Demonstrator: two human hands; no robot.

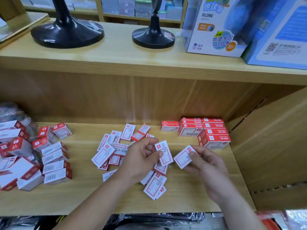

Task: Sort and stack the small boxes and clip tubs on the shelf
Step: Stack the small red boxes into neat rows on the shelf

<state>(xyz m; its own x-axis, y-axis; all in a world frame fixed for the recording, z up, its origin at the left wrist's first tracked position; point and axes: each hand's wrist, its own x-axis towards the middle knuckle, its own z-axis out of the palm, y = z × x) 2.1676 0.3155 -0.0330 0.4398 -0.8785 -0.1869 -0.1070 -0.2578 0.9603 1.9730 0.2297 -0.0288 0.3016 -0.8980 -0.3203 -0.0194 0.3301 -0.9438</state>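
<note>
My left hand [141, 157] pinches a small red-and-white box [164, 153] between thumb and fingers, above a loose scatter of the same small boxes [114, 151] in the middle of the lower shelf [83, 201]. My right hand [207, 165] pinches a second small box [183, 156] by its corner, just right of the first. A neat stack of small boxes [211, 131] stands at the back right of the shelf. Clear clip tubs [10, 112] show blurred at the far left.
Larger red-and-white boxes [49, 161] lie piled at the left. The shelf's side wall [269, 138] rises on the right. On the upper shelf stand two black stands [66, 32] and a globe box [214, 30]. Plastic-wrapped goods [157, 219] lie below the front edge.
</note>
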